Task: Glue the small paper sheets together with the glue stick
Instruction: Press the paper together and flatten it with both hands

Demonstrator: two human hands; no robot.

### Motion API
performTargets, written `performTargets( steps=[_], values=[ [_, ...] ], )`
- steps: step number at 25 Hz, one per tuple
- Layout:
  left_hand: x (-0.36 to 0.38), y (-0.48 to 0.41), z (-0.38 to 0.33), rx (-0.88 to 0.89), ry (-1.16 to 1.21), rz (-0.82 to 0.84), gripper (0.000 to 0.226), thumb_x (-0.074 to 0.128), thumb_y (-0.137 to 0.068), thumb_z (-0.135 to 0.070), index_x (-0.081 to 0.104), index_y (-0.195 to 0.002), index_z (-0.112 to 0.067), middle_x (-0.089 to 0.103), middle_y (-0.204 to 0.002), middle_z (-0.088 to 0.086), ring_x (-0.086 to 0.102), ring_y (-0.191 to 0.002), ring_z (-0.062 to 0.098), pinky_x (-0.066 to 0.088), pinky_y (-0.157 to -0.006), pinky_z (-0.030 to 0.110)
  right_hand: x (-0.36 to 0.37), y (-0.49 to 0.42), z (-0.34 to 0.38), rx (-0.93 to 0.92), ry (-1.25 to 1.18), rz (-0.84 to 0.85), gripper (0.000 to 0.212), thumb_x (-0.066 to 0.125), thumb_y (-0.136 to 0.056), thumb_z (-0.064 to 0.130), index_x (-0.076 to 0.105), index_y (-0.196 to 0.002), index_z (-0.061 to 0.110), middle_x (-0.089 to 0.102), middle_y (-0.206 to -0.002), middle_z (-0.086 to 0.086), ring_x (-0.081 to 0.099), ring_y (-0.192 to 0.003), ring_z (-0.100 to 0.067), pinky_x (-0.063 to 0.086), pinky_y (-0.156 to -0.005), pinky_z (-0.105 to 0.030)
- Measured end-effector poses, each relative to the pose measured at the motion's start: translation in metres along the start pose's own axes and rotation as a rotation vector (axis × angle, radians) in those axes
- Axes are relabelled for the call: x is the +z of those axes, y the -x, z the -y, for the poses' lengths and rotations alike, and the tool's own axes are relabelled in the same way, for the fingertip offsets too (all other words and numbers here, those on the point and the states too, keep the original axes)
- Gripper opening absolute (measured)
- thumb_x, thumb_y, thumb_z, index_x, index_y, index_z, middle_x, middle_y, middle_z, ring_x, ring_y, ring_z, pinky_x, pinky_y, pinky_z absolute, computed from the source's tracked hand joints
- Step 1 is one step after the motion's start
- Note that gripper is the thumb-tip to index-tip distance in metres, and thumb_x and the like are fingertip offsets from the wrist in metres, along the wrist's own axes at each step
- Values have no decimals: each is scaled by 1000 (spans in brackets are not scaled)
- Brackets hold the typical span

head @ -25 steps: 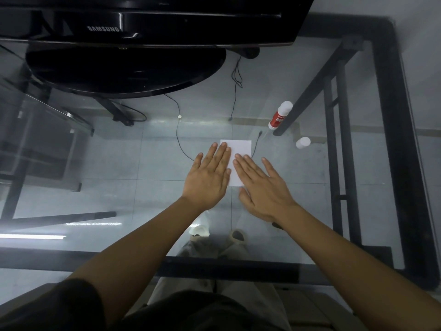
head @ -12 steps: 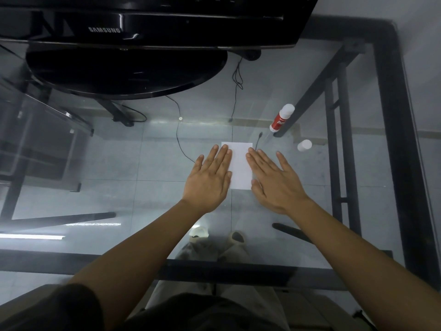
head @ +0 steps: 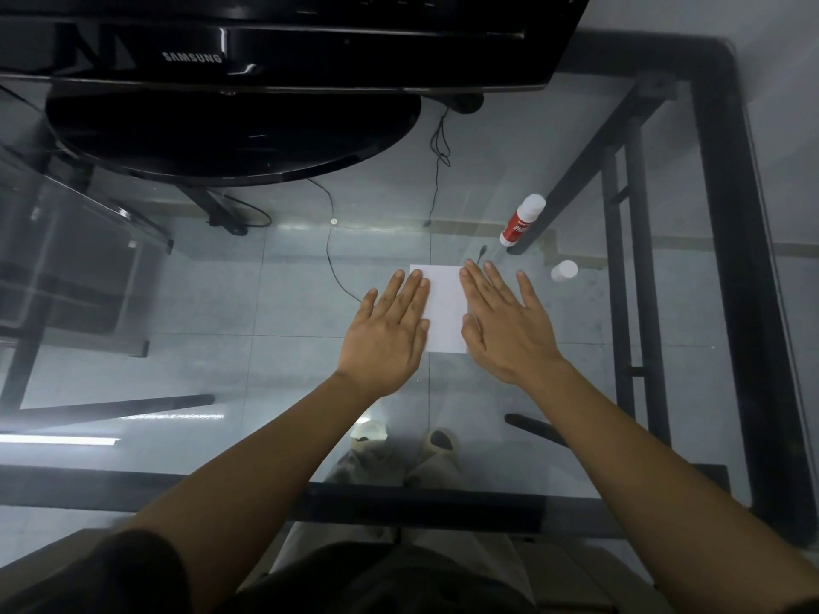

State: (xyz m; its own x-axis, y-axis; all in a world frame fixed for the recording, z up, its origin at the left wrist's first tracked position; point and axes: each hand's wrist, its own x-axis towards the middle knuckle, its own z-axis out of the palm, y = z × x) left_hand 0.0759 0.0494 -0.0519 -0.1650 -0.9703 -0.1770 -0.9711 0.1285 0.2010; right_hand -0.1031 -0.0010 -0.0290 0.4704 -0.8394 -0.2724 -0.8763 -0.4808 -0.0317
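A small white paper sheet (head: 444, 310) lies flat on the glass table (head: 266, 281) in the middle of the view. My left hand (head: 385, 336) rests flat, palm down, over the sheet's left edge with fingers spread. On the sheet's right edge my right hand (head: 505, 323) lies flat as well, fingers apart. Neither hand grips anything. A red and white glue stick (head: 520, 221) lies on the glass beyond my right hand, and its white cap (head: 563, 271) sits apart, to the right of my fingertips.
A black Samsung monitor (head: 266, 37) with a round base (head: 230, 135) stands at the back. Thin black cables (head: 330, 254) run toward the sheet. The table's black frame (head: 735, 259) runs along the right side and the near edge.
My right hand slid right, from the middle of the sheet to its right edge, uncovering more of the paper. My left hand stayed where it was.
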Motion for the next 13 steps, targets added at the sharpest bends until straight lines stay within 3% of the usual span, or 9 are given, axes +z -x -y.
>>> performTargets(
  steps=[3,9,13],
  values=[
    [0,0,0,-4,-3,-8,56,3,-95,-43,-3,-145,-17,1,-155,1,-15,-137,13,-5,-112,36,1,7,3,94,-108,-10,65,5,-90,51,-11,-143,17,-9,-154,-1,-13,-140,-17,-15,-108,-38],
    [-6,-3,-2,-13,-21,45,55,5,-96,-43,-15,-140,-18,-9,-155,2,-24,-133,15,-13,-109,37,9,9,11,13,-118,37,68,0,-85,55,-15,-142,20,-10,-155,0,-14,-140,-17,-16,-108,-38],
    [-19,1,3,-19,374,22,57,6,-94,-49,-10,-143,-24,-17,-149,-10,-24,-135,5,-21,-107,25,15,10,13,20,-133,1,64,12,-92,51,-14,-142,20,-8,-155,1,-18,-137,-12,-15,-108,-37]
  ],
)
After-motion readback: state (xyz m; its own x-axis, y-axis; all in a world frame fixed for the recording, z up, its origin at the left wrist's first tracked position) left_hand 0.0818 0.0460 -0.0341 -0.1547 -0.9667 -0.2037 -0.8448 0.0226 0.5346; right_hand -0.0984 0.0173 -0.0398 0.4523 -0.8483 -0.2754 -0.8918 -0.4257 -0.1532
